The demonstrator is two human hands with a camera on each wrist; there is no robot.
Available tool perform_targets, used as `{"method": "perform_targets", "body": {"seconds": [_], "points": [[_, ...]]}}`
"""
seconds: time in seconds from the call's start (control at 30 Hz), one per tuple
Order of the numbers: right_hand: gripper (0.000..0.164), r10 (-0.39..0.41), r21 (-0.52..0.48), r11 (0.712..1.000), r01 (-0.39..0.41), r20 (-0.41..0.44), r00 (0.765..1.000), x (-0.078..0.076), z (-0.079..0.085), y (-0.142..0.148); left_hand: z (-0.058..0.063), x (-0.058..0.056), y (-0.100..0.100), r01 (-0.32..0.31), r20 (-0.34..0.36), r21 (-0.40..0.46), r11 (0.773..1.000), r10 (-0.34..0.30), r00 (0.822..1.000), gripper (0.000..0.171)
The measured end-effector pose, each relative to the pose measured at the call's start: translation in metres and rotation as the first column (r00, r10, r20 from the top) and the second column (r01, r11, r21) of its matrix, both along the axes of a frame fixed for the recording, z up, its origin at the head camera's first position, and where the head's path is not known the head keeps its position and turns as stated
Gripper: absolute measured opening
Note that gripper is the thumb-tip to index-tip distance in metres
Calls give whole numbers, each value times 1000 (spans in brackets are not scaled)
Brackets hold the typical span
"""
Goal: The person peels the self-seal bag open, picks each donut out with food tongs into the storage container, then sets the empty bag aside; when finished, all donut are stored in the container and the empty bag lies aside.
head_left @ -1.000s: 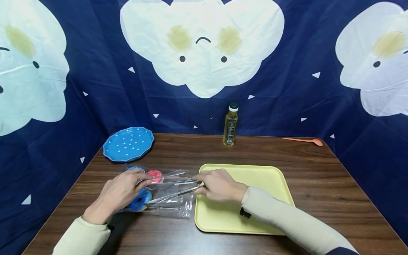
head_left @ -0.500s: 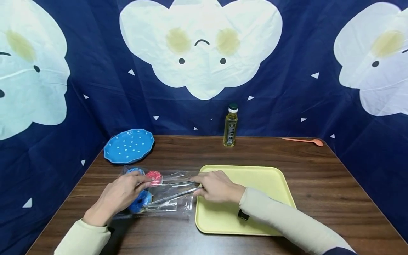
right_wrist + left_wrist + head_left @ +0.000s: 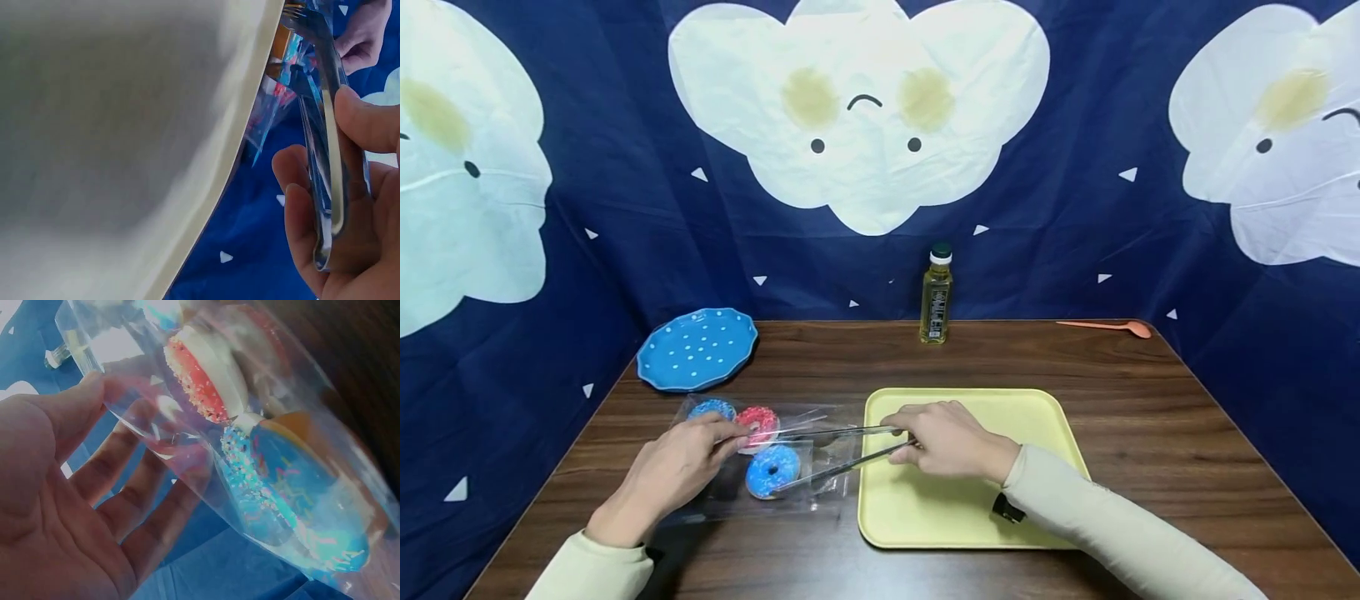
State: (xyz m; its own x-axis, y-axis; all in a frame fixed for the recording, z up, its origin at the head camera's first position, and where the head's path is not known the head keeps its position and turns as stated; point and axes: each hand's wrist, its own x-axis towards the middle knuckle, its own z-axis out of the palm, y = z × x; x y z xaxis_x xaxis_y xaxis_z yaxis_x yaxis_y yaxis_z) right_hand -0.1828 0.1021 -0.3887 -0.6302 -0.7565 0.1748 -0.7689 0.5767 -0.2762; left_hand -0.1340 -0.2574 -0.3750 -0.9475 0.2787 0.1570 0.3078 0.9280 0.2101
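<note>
My left hand (image 3: 670, 467) pinches the upper film of a clear plastic bag (image 3: 187, 440) between thumb and fingers. Inside lie several ring doughnuts with sprinkles: a blue one (image 3: 786, 460) towards the bag's right end, a pink one (image 3: 766, 417) by my left fingertips, and another blue one (image 3: 711, 407) behind. My right hand (image 3: 951, 442) grips metal tongs (image 3: 334, 150) whose arms reach into the bag. One tong tip is by the nearer blue doughnut, the other by the pink one; whether the tips clamp a doughnut cannot be made out through the film.
A yellow tray (image 3: 970, 525) lies under my right hand, right of the bag. A blue dotted plate (image 3: 696, 350) stands at the back left. Along the back edge are an oil bottle (image 3: 936, 300) and an orange spoon (image 3: 1112, 326). Blue cloth (image 3: 820, 275) hangs around the table.
The nearer blue doughnut has shifted right, out from beside my left hand towards the bag's right end. My right hand and the tongs have also moved right. My left hand stays about in place.
</note>
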Motion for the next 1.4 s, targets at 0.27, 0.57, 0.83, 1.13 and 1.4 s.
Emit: {"method": "perform_targets", "body": {"seconds": [0.27,0.57,0.83,1.13,1.4], "points": [[46,26,-15,1000,-26,-8,1000,-1,-3,-21,0,0,-2,-9,4,0,1000,9,1000,17],[42,-35,-50,998,32,-51,998,7,0,3,-3,1,-3,9,-35,0,1000,-9,999,16],[43,-171,-62,984,165,-91,981,21,4,48,-5,-2,-3,41,-74,16,999,-39,997,16],[39,-317,-98,946,309,-82,945,32,-3,92,-8,-1,-3,61,-69,24,998,-59,996,15],[41,-394,-100,917,387,-72,916,32,-6,113,-7,-3,-2,64,-61,49,997,-61,996,15]]}}
